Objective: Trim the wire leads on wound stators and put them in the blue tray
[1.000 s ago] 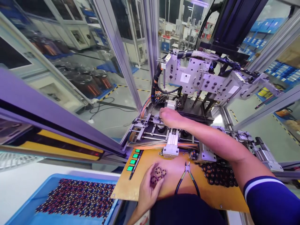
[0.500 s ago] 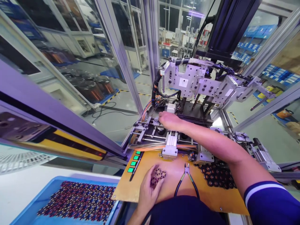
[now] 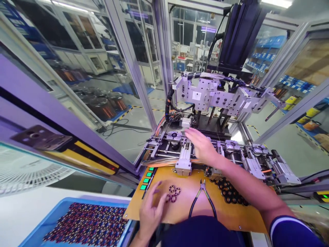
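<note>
My left hand is over the front left of the orange-brown board, thumb and fingers apart, nothing in it. Just right of its thumb lie several small ring-shaped parts. My right hand hangs over the machine's fixtures with its fingers stretched out, slightly blurred and holding nothing. Left of it is a metal fixture with a dark round centre. Cutting pliers with dark handles lie on the board, jaws pointing away from me. Black rings are piled beneath my right forearm.
A blue tray full of ring parts stands at lower left. Green square buttons line the board's left edge. A metal head plate with cables hangs above more fixtures. Frame posts and a yellow bar flank the machine.
My right hand has moved right, off the left fixture, and its fingers have straightened. My left hand has drawn left from the small rings and opened wider. The view has shifted slightly.
</note>
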Demonstrator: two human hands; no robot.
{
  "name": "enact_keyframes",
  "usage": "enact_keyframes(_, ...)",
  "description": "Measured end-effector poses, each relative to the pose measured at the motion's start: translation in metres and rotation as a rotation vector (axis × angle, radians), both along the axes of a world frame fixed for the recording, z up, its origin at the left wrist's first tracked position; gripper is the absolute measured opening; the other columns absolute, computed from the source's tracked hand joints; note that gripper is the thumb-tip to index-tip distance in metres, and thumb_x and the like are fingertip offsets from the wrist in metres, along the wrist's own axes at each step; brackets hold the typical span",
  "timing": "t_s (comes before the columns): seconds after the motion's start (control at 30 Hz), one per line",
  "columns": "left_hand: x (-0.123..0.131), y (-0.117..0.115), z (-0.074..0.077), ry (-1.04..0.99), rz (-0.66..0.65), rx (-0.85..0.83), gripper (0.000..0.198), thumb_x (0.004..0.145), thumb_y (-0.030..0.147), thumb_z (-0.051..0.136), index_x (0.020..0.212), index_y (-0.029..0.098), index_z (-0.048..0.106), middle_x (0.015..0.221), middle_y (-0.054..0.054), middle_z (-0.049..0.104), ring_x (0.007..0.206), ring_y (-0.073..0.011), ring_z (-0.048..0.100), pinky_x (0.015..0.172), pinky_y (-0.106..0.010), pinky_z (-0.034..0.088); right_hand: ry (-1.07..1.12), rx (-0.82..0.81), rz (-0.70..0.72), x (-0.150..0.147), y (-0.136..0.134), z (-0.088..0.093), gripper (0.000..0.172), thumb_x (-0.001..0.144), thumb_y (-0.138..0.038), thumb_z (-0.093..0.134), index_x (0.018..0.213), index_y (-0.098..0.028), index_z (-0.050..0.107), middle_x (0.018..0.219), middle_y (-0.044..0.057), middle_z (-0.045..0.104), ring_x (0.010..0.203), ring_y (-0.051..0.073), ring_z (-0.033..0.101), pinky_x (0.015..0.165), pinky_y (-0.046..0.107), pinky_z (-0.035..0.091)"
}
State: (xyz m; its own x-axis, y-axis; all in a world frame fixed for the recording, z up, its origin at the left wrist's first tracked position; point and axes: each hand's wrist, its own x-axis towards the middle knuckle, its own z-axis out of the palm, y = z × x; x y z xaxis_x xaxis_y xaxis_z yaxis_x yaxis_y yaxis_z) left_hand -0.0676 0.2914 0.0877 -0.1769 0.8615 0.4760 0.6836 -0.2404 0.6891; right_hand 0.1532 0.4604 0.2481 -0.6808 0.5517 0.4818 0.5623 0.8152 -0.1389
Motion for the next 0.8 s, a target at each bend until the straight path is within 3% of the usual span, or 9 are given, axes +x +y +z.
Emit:
enact_keyframes(0.07,-0.014,0.032,0.028,0.088,-0.026,0.046,0.04,0.096,0.041,0.053,0.129,0.019,0.061,0.123,-0.017,0.072,0.112,-0.0322,0.07,0.099,-0.051,0.055,0.177,0.056,0.025,0.021,-0.043,0.0,0.071,0.085,0.007,0.033,0.153,-0.013,0.04,0.147,0.018,0.055,0.144,0.025,0.045,0.118,0.054,0.044)
enact_keyframes(0.13,-0.023,0.078,0.056,0.184,-0.107,0.063,0.046,0.095,0.046,0.054,0.131,0.018,0.062,0.134,-0.016,0.068,0.131,-0.0335,0.059,0.114,-0.054,0.043,0.295,0.07,0.053,0.04,-0.084,0.0,0.074,0.087,0.007,0.036,0.157,-0.018,0.033,0.145,0.016,0.056,0.142,0.024,0.048,0.116,0.052,0.048)
enact_keyframes(0.2,-0.026,0.127,0.08,0.288,-0.222,0.057,0.054,0.093,0.051,0.055,0.133,0.016,0.062,0.144,-0.016,0.061,0.143,-0.0346,0.047,0.118,-0.055,0.036,0.315,0.055,0.037,0.057,-0.117,-0.001,0.074,0.088,0.008,0.039,0.157,-0.019,0.033,0.144,0.016,0.057,0.14,0.024,0.05,0.113,0.05,0.051)
enact_keyframes(0.27,-0.022,0.165,0.095,0.379,-0.306,0.044,0.06,0.093,0.057,0.051,0.133,0.012,0.062,0.146,-0.017,0.06,0.145,-0.0363,0.044,0.118,-0.058,0.033,0.291,0.037,-0.026,0.077,-0.145,-0.007,0.071,0.089,0.008,0.042,0.155,-0.018,0.037,0.142,0.015,0.059,0.138,0.024,0.052,0.112,0.047,0.053)
enact_keyframes(0.33,-0.016,0.186,0.102,0.451,-0.352,0.024,0.064,0.095,0.059,0.045,0.132,0.009,0.062,0.143,-0.02,0.061,0.144,-0.0364,0.045,0.118,-0.059,0.032,0.271,0.023,-0.13,0.101,-0.17,-0.019,0.067,0.089,0.007,0.045,0.151,-0.017,0.043,0.139,0.014,0.061,0.135,0.023,0.055,0.11,0.044,0.054)
enact_keyframes(0.5,-0.01,0.191,0.098,0.546,-0.389,-0.027,0.07,0.097,0.059,0.037,0.134,0.004,0.06,0.147,-0.025,0.056,0.145,-0.0366,0.043,0.119,-0.057,0.032,0.214,-0.053,-0.449,0.159,-0.229,-0.075,0.043,0.095,-0.004,0.051,0.135,-0.017,0.059,0.125,0.012,0.07,0.118,0.021,0.067,0.101,0.037,0.06)
enact_keyframes(0.67,-0.013,0.186,0.117,0.558,-0.41,-0.03,0.077,0.095,0.067,0.034,0.13,0.004,0.062,0.146,-0.021,0.059,0.147,-0.0407,0.038,0.118,-0.066,0.03,0.187,-0.113,-0.594,0.164,-0.25,-0.13,0.031,0.098,-0.011,0.047,0.121,-0.017,0.067,0.109,0.01,0.075,0.103,0.022,0.072,0.092,0.04,0.062)
enact_keyframes(0.73,-0.008,0.167,0.132,0.529,-0.387,0.012,0.071,0.097,0.062,0.035,0.136,0.007,0.057,0.152,-0.016,0.053,0.15,-0.0386,0.033,0.119,-0.065,0.029,0.182,-0.139,-0.618,0.157,-0.244,-0.145,0.029,0.098,-0.013,0.048,0.118,-0.018,0.069,0.105,0.01,0.074,0.1,0.023,0.07,0.093,0.043,0.06)
enact_keyframes(0.8,0.001,0.133,0.143,0.441,-0.324,0.099,0.056,0.101,0.048,0.036,0.147,0.018,0.047,0.162,-0.008,0.042,0.152,-0.0323,0.031,0.125,-0.057,0.026,0.182,-0.169,-0.645,0.152,-0.234,-0.155,0.025,0.097,-0.015,0.053,0.114,-0.017,0.07,0.103,0.011,0.072,0.098,0.024,0.067,0.091,0.045,0.059)
